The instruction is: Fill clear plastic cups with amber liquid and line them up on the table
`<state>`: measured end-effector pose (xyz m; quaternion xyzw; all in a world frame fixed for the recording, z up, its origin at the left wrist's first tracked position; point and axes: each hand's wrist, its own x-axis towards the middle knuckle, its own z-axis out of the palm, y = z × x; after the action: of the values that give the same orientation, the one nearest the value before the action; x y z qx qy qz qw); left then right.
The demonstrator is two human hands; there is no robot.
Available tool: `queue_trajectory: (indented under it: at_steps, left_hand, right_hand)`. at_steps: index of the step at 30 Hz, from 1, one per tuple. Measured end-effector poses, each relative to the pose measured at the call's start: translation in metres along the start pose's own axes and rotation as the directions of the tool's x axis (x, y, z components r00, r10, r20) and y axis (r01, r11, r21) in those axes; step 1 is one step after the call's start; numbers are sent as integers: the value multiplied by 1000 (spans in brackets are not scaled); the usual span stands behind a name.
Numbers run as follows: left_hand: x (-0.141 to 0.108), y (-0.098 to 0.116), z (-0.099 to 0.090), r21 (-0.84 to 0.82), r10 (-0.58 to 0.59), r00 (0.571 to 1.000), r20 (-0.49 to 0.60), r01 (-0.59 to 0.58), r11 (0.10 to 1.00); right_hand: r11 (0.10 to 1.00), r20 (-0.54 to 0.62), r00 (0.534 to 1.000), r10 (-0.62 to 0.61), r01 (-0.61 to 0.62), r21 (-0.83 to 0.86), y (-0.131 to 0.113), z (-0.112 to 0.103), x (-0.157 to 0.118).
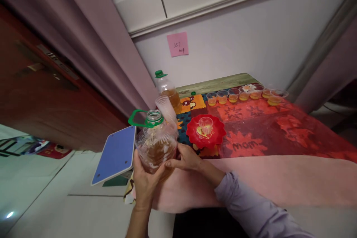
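A large clear bottle (157,150) with amber liquid, an uncapped mouth and a green loop handle is held at the table's left front corner. My left hand (146,178) wraps round its near left side. My right hand (185,158) presses its fingers on the bottle's right side. Just behind it leans a stack of clear plastic cups (166,108). To the right, a red scalloped plate (192,137) bears one clear cup (206,124).
A second amber bottle (174,100) with a green cap stands behind the cup stack. Near it lies a small green cap (193,93). Several cups (222,97) with yellowish liquid line the back right. A blue board (115,154) is at the left.
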<state>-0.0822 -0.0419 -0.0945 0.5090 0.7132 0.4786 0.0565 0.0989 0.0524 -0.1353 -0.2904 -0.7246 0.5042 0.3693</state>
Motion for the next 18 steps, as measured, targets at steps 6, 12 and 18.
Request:
queue_trajectory:
  at_steps: [6,12,18]
  left_hand:
    - [6,8,3,24,34,999,-23,-33,999]
    - [18,31,6,100,34,997,66,-40,994]
    - [27,42,8,166,122,972,202,-157,974]
  right_hand:
    - [999,-30,999,42,-43,-22,4,5,-6]
    - [969,-116,982,146,-119,215,11,11,-10]
    - [809,-135,981,140,-35,587,7,22,-7]
